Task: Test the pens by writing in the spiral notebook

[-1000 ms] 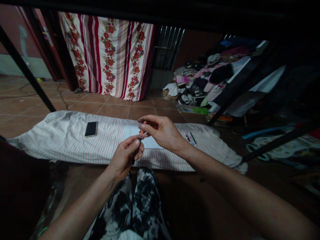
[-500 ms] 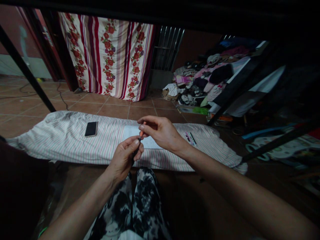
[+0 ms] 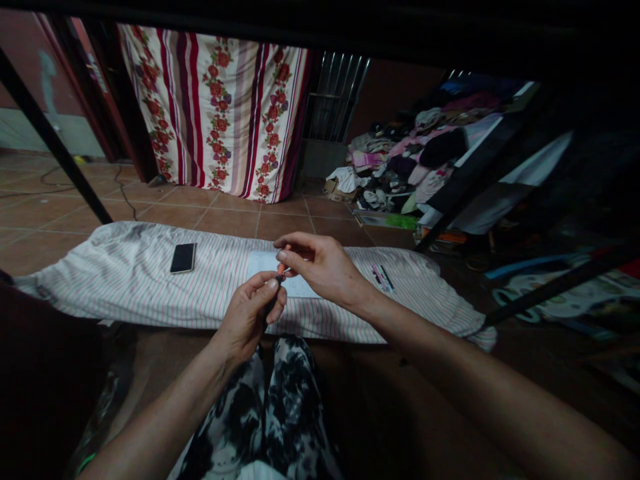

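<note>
On the striped bedding (image 3: 125, 280), a phone (image 3: 183, 257) lies flat to your left, well apart from your hands. Your left hand (image 3: 247, 317) is closed around the dark barrel of a pen (image 3: 279, 277), held above the sheet of paper (image 3: 295, 280). Your right hand (image 3: 323, 267) pinches the pen's orange end between thumb and fingertips.

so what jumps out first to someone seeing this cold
The two hands meeting at centre: the left hand and right hand pinch a small pen with an orange end between them. Just beyond lies a striped pillow on the tiled floor, with a dark phone and a sheet of paper on it. Behind hangs a red floral striped curtain.
</note>
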{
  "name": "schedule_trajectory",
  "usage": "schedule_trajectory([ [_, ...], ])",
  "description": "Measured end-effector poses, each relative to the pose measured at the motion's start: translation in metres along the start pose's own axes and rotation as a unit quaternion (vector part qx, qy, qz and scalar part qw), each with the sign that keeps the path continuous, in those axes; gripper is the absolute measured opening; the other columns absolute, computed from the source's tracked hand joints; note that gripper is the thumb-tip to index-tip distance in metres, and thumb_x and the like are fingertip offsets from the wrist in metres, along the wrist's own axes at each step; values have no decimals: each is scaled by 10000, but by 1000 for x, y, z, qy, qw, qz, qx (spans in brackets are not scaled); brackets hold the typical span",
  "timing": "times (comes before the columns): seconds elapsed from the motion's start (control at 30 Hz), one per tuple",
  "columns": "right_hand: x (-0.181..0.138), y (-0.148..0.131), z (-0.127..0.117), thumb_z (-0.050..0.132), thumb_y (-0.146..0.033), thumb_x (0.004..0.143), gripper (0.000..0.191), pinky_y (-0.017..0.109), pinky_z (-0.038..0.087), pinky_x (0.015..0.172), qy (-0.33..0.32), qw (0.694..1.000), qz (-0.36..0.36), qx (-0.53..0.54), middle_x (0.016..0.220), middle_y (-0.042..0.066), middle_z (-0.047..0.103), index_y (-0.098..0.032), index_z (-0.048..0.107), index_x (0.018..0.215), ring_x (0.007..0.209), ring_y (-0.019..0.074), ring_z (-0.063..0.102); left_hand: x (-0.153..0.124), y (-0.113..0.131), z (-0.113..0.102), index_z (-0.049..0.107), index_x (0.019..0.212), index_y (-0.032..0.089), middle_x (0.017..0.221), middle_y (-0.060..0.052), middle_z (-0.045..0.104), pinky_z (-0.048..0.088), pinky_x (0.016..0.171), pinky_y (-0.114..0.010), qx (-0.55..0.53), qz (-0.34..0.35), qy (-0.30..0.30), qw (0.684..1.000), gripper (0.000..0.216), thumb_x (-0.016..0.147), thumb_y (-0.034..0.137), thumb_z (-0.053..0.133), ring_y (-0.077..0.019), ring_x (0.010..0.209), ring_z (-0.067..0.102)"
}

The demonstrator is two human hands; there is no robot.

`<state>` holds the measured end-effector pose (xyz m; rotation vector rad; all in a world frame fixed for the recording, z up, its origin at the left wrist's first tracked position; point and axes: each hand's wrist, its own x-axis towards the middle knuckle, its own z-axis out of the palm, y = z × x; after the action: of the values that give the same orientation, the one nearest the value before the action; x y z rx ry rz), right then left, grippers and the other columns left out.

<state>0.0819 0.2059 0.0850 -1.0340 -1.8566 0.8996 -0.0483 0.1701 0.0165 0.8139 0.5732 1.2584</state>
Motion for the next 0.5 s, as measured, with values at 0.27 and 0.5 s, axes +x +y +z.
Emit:
schedule_trajectory([
  [0.27,-1,-3,-1,590,-266,780,188,261,579,568,6,1000,10,15,729,13,619,-132,636,903,646,114,622,-1,0,-1,597,908,156,629,11,585,281,421,-169,-3,0,1,1000,239,729,286,687,-44,443,429],
  [0.5,-1,-4,-1,585,-305,788,217,240,567,555,3,1000,7,27,712,9,614,-132,640,908,632,105,614,-2,-1,0,597,895,155,651,-8,606,325,434,-176,3,0,-2,1000,232,730,291,685,-92,525,537],
])
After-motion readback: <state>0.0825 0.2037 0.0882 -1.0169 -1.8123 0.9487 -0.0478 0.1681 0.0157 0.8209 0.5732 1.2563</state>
